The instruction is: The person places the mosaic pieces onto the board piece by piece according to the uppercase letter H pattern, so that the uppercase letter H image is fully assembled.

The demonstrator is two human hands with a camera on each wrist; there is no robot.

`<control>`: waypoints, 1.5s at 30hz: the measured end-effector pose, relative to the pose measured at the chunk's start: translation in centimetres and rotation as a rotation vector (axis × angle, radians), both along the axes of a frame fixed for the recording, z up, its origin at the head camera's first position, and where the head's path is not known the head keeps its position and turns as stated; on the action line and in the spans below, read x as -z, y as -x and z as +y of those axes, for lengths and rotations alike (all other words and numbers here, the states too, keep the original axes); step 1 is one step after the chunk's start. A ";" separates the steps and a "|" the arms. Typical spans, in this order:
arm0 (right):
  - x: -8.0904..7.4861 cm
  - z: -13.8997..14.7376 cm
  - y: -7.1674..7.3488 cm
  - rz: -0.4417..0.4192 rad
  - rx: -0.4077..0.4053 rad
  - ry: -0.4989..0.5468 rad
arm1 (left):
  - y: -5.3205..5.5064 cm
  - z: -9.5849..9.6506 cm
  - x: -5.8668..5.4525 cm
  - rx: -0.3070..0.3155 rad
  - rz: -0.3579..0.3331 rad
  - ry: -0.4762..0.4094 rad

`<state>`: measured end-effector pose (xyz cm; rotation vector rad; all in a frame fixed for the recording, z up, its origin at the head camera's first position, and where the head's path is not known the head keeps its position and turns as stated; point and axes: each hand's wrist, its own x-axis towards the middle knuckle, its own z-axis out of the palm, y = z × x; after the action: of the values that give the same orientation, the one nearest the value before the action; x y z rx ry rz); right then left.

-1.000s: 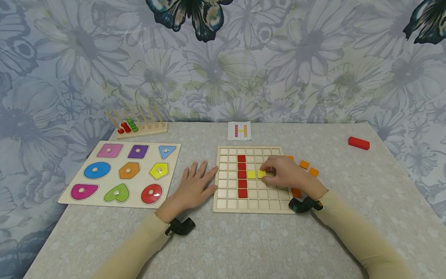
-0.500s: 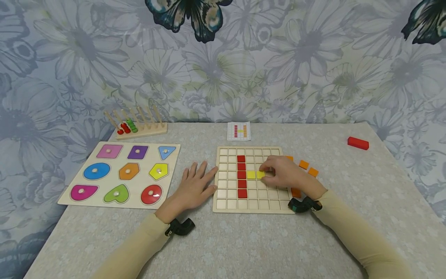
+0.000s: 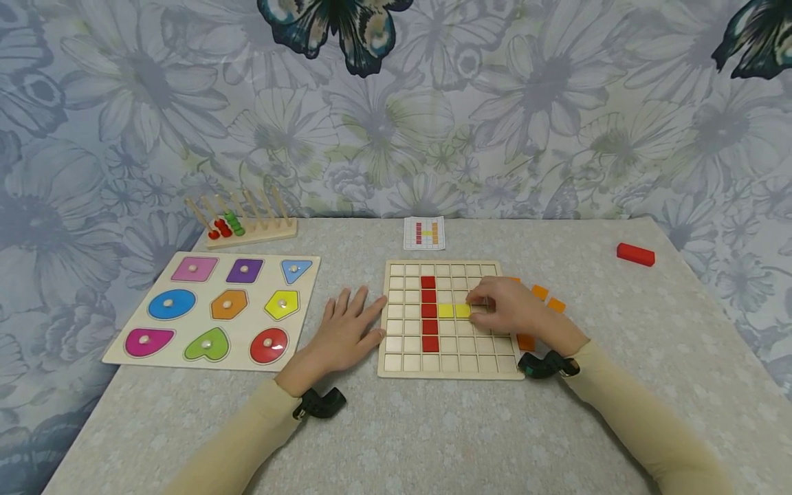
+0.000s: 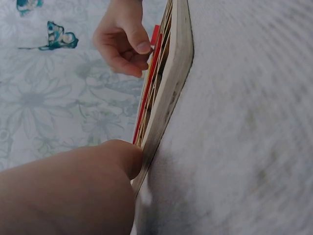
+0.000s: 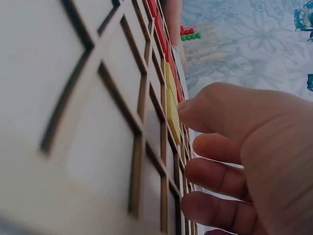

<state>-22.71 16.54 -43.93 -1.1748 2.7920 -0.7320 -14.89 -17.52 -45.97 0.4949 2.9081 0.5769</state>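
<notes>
In the head view a wooden grid board [image 3: 408, 365] lies flat on the table. A column of several red tiles [image 3: 430, 311] fills cells left of its middle. Two yellow tiles, a left one [image 3: 445, 311] and a right one [image 3: 462, 311], sit in a row beside the column. My right hand [image 3: 509, 306] hovers over the board at the right yellow tile's edge, fingers loosely curled and holding nothing. In the right wrist view the thumb tip [image 5: 188, 110] overlaps that tile. My left hand [image 3: 342, 335] lies spread on the table, its thumb and index fingertips at the board's left edge.
Several orange tiles [image 3: 556, 305] lie right of the board, partly behind my right hand. A pattern card [image 3: 424, 234] stands behind it. Leftward are a knobbed shape puzzle [image 3: 238, 333] and a peg counting stand [image 3: 254, 236]. A red block [image 3: 635, 254] lies far right.
My right hand has drawn slightly to the right and let go of the right yellow tile, which stays in its cell. The left hand has not moved.
</notes>
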 end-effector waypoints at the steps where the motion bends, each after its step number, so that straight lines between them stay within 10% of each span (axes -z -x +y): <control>1: 0.0 0.4 0.0 0.006 0.004 0.006 | 0.0 0.0 0.0 -0.002 -0.001 -0.001; 19: -0.1 7.6 -5.1 -0.033 0.130 -0.027 | 0.1 -0.1 0.0 0.000 0.015 0.007; 45: 1.0 7.8 -5.5 -0.047 0.138 -0.004 | 0.0 0.0 0.0 0.007 0.026 -0.008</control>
<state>-17.16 24.30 -44.93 -0.9583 2.8567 -0.7527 -14.84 -17.50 -46.01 0.5173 2.9283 0.5860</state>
